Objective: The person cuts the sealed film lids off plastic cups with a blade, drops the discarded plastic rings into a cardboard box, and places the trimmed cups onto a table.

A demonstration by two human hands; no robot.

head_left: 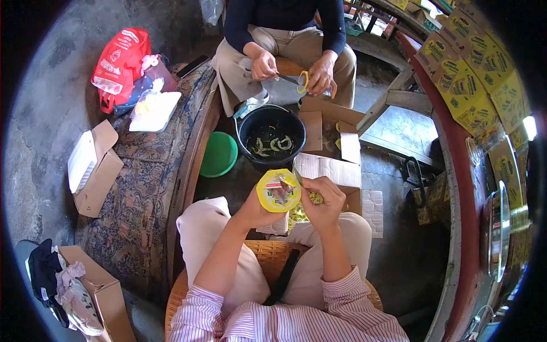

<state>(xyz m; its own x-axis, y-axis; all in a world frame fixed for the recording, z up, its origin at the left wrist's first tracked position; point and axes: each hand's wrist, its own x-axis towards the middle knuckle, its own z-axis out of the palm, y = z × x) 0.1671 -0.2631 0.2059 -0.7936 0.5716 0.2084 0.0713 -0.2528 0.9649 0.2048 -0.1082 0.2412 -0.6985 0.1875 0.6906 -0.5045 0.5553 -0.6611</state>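
Note:
A round yellow lid or cup top with printed labels faces up in front of my knees. My left hand is wrapped round its lower left side. At its right edge, my right hand is closed on a small knife, whose blade touches or nearly touches the rim. Below the hands, an open cardboard box holds yellow pieces. Beyond the yellow top stands a black bucket with pale curved strips inside.
Opposite sits a co-worker, whose hands hold a knife and a yellow ring. A green basin lies left of the bucket. Another open box stands right of it. Yellow cartons are stacked at right; a red bag rests at left.

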